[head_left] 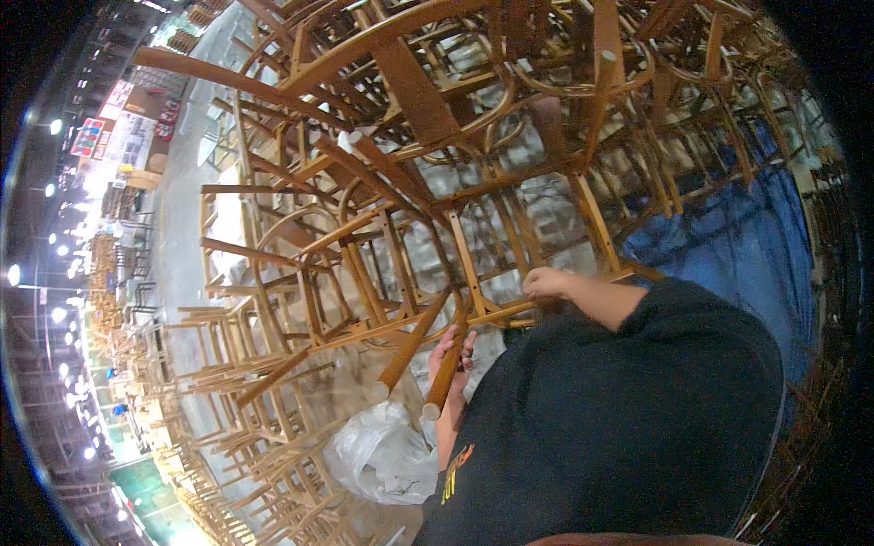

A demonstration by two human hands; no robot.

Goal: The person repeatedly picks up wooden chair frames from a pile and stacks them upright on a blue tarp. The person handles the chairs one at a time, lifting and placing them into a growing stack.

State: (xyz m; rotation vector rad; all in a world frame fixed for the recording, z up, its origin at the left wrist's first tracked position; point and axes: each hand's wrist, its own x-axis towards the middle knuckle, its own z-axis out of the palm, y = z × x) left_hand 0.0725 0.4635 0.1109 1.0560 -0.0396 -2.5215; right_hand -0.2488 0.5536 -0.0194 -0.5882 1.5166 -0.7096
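Note:
An upturned wooden chair frame (462, 250) stands right in front of me, its brown legs pointing toward me. My left hand (462, 353) is wrapped round one round chair leg (446, 378), with fingers showing on both sides of it. A second chair leg (401, 364) sticks out just to the left of that hand. Over the frame's near rail (510, 310) is my right hand (543, 283), its fingers drawn together in a pinch. Whatever may be between those fingers is too small or hidden to tell.
More upturned chairs (419, 91) crowd the far side, legs jutting out. Stacked wooden frames (264, 446) stand at the lower left, beside a whitish plastic bag (382, 455). A blue sheet (728, 246) lies at the right. Grey floor (196, 127) runs along the far left.

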